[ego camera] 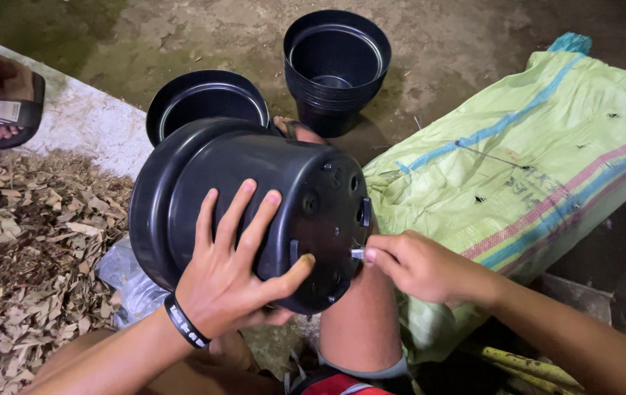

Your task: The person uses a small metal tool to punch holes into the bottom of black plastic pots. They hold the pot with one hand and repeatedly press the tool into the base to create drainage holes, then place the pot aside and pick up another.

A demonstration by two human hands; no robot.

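A black plastic flower pot lies on its side across my knee, its holed bottom turned to the right. My left hand is spread over the pot's wall with the thumb on the bottom edge, holding it steady. My right hand pinches a small pale object against the pot's bottom rim; what that object is cannot be told. A black wristband sits on my left wrist.
A stack of black pots stands on the concrete floor behind, another black pot just behind the held one. A green woven sack lies at right. Dry wood chips cover the left. Another person's sandalled foot rests on a white ledge.
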